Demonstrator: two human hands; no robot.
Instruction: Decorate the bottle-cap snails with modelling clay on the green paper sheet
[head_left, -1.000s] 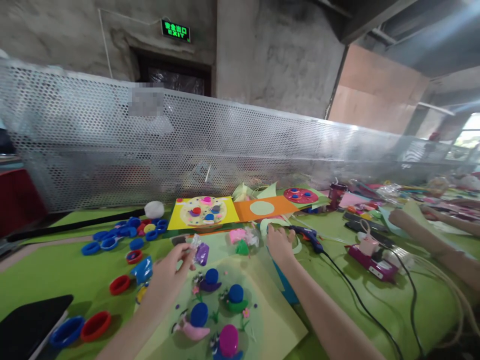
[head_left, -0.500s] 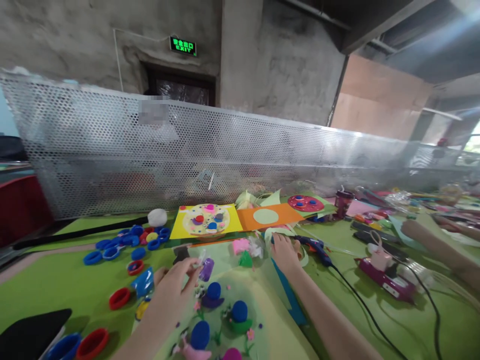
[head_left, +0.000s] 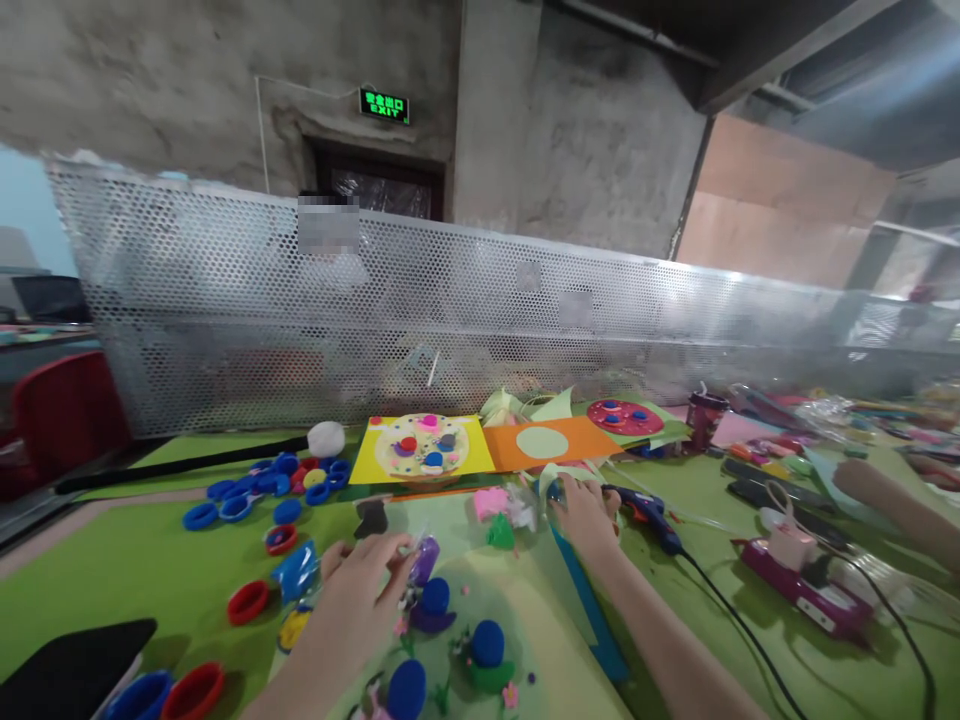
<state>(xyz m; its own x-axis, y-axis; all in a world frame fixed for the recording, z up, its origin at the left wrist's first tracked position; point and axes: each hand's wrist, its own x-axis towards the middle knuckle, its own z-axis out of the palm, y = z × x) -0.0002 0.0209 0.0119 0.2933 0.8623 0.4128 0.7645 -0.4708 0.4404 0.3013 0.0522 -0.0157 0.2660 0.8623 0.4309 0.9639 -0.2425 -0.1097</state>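
My left hand [head_left: 364, 580] is closed in a pinch on the clear wrapper of a small purple packet [head_left: 425, 560]. Below it lies a pale green sheet [head_left: 555, 620] decorated with dark blue ovals [head_left: 488, 643], small pink flowers [head_left: 511, 694] and green pieces. Further right, my right hand [head_left: 585, 512] has its fingers curled down at a pale ring-shaped piece [head_left: 551, 472]; something dark shows at its fingertips, but I cannot make it out. A blue glue gun [head_left: 651, 515] lies just right of that hand. Pink [head_left: 491, 503] and green [head_left: 501, 533] lumps sit between the hands.
Blue [head_left: 201, 516] and red rings [head_left: 247, 602] are scattered at left, near a black flat object [head_left: 75, 665]. Behind are yellow [head_left: 365, 460] and orange sheets [head_left: 502, 450] and a perforated metal screen [head_left: 465, 300]. A power strip [head_left: 810, 600] and another person's arm [head_left: 892, 505] are at right.
The view has turned a little to the left, so everything sits further right. My left hand stays at the purple packet, and my right hand keeps its place by the glue gun.
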